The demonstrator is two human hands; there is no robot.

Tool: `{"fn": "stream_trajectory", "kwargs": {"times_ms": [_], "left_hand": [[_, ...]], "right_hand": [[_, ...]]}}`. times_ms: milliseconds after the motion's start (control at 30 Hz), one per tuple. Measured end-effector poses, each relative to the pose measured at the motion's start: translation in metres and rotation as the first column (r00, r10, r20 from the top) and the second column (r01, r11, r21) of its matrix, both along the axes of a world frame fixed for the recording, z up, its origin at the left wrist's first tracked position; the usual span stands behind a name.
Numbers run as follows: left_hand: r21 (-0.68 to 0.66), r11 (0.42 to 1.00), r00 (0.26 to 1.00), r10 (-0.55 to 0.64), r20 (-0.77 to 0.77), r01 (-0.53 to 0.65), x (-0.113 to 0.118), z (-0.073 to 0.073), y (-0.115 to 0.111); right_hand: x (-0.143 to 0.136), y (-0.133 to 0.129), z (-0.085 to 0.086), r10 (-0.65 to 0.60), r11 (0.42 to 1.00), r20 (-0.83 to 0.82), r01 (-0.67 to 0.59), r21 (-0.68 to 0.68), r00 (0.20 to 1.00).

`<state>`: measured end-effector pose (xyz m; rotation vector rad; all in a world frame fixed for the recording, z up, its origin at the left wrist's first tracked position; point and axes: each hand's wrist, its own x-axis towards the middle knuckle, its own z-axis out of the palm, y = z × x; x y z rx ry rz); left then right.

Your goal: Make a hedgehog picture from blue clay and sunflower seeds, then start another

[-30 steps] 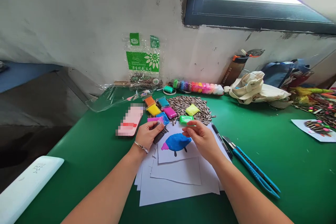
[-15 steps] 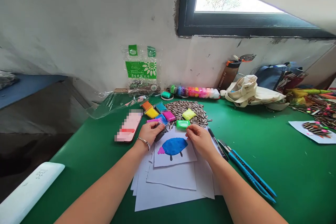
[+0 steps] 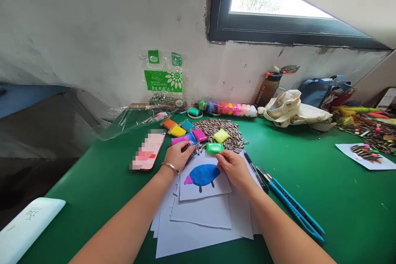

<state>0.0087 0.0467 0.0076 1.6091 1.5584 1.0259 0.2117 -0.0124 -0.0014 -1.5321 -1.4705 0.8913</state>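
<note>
A small white sheet [image 3: 202,194] lies on a stack of larger papers [image 3: 198,235], bearing a flat blue clay shape [image 3: 203,174] with a pink clay piece [image 3: 188,180] at its left end and two dark legs below. My left hand [image 3: 177,154], with a bracelet at the wrist, is at the sheet's upper left edge, its fingers closed on a dark clay packet in clear wrap. My right hand [image 3: 230,165] is pinched at the blue shape's right end; whatever lies between its fingertips is too small to make out.
Coloured clay packets [image 3: 177,130] and a pile of sunflower seeds [image 3: 232,132] lie behind the papers. A phone [image 3: 148,150] is on the left. Pens [image 3: 255,170] and a blue cutter [image 3: 293,204] lie right. Further back stand a bottle [image 3: 268,88] and a cloth bag [image 3: 287,107].
My right hand has shifted slightly left and down, onto the right end of the blue shape. My left hand stays by the dark packet. The whole view has shifted a little.
</note>
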Motion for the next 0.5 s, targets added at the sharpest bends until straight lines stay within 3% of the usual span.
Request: {"fn": "stream_trajectory", "kwargs": {"times_ms": [300,500], "left_hand": [[0.043,0.997,0.980,-0.055,-0.190,0.065,-0.007,0.001,0.005],[0.119,0.983,0.941,-0.096,-0.325,0.142,-0.003,0.016,0.000]], "right_hand": [[-0.001,-0.001,-0.002,0.018,0.999,0.091,-0.020,0.026,0.996],[0.002,0.002,-0.013,0.027,0.998,0.102,-0.033,0.058,0.994]]}}
